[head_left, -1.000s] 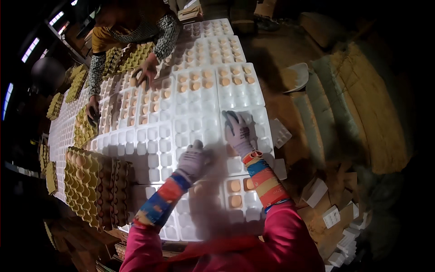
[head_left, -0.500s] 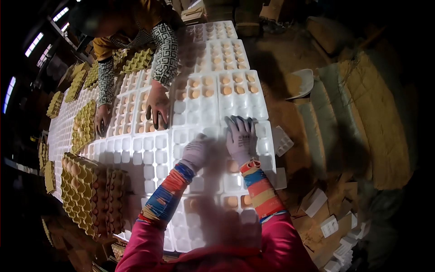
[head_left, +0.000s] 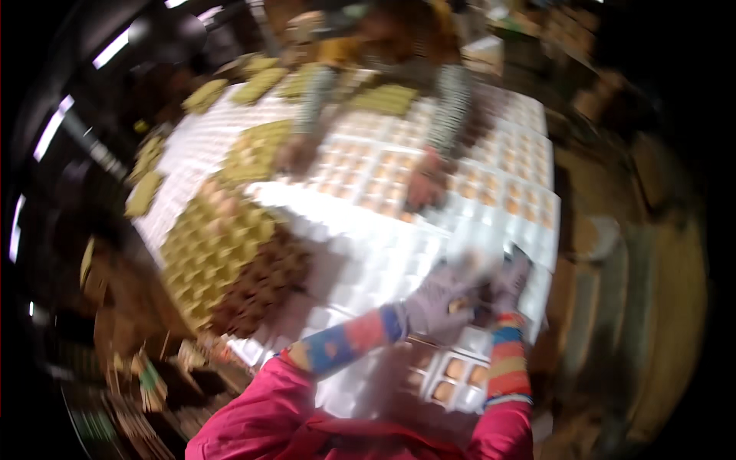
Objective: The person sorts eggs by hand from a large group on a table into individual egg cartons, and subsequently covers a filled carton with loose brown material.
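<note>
My left hand [head_left: 438, 307], in a pale glove, reaches across to the right over the white foam egg trays [head_left: 360, 238]. Close beside it is my right hand [head_left: 510, 285], gloved too, with dark fingertips. Both are smeared by motion, so I cannot make out their fingers or whether anything is between them. Just below, brown eggs [head_left: 454, 369] sit in the cups of a near tray. Many cups to the left of my hands look white and bare.
A tall stack of yellow-brown egg cartons [head_left: 211, 257] stands at left, some eggs on top. Across the table a co-worker in patterned sleeves has a hand [head_left: 428, 184] low over egg-filled trays. Yellow cartons [head_left: 383, 100] lie farther back. Long padded pieces [head_left: 652, 337] lie at right.
The view has swung left, shifting the table rightward in the picture. My left hand has moved over next to my right one; the co-worker's hands remain over the filled trays.
</note>
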### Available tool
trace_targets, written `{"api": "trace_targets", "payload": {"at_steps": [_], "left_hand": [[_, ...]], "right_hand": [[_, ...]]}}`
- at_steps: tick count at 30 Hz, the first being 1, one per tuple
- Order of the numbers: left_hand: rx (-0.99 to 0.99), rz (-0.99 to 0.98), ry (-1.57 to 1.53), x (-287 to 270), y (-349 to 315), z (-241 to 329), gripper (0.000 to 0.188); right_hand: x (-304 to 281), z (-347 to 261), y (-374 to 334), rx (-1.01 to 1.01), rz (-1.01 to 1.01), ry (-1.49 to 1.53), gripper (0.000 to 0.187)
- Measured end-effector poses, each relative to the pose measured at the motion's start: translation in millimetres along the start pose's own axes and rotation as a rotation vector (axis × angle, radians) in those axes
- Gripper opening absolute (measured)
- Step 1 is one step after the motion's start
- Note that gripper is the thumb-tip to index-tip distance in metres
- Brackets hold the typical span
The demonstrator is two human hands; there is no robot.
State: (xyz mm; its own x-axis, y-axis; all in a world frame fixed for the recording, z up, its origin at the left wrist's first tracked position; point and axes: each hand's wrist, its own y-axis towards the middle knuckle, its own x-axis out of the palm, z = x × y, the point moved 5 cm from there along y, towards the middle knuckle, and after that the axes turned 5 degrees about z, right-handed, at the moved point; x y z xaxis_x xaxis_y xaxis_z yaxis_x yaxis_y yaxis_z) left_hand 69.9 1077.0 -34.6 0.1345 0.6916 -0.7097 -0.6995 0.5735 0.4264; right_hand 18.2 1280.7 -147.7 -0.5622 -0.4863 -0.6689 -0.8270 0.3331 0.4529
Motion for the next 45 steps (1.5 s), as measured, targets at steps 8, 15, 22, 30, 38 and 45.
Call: {"api": "trace_targets", "payload": {"at_steps": [8, 15, 22, 30, 38, 45], "left_hand": [[-0.363, 0.202, 0.822, -372.9, -190.3, -47.0, 0.061], [-0.257, -0.128, 0.474, -389.2, -175.8, -103.8, 0.057], [-0.225, -0.168, 0.074, -412.7, -176.6, -145.6, 0.053], [-0.348, 0.185, -0.117, -448.8, -185.0, -174.4, 0.038], [-0.924, 0.668, -0.621, -517.8, -225.2, -269.0, 0.048], [-0.523, -0.283, 0.79, -485.8, -139.7, -227.4, 0.04]], "right_hand": [[-1.9, -194.3, -2.4, 0.089, -0.23, 0.534, 0.037], [69.9, -485.7, -15.3, 0.015, -0.625, 0.919, 0.024], [107.8, -529.2, -28.7, -0.394, -0.484, 0.55, 0.024], [104.5, -525.4, -35.1, -0.273, -0.46, 0.313, 0.044], [121.1, -529.7, -24.5, 0.427, -0.791, 1.082, 0.022], [133.6, -595.0, -39.0, -0.534, -0.519, -0.125, 0.042]]}}
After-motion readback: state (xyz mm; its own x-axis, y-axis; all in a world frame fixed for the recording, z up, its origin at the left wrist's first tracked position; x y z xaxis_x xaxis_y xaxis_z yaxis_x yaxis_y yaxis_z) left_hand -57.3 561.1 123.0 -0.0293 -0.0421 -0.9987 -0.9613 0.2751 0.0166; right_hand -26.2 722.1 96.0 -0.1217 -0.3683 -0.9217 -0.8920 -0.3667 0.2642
